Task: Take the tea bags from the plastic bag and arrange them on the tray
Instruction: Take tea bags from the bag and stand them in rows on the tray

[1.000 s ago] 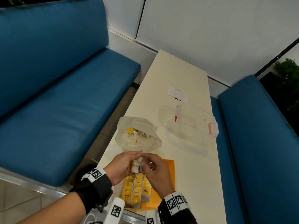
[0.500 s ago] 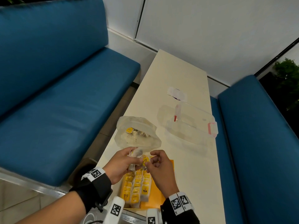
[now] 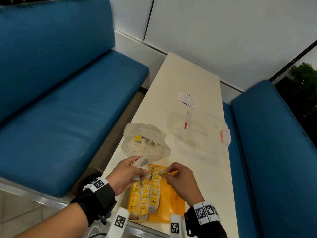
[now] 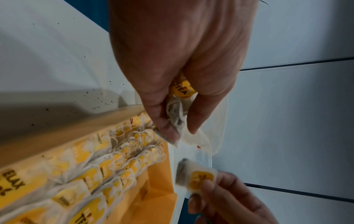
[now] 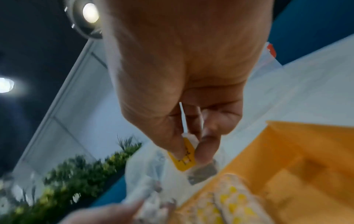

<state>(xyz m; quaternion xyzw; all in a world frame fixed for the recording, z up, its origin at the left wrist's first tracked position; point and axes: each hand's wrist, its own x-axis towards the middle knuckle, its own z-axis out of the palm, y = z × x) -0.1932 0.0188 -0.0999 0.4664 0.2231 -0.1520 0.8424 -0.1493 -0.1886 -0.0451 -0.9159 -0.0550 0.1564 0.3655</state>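
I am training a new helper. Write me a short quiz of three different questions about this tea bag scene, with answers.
1. True or false: the right hand pinches one single tea bag by its yellow tag.
2. Multiple choice: where is the plastic bag? A) inside the clear container B) on the table, just beyond the orange tray C) on the blue seat
3. Fill in: the left hand holds a small bunch of ____ above the tray's far left corner.

Key
1. True.
2. B; the bag stands open with more tea bags inside.
3. Tea bags.
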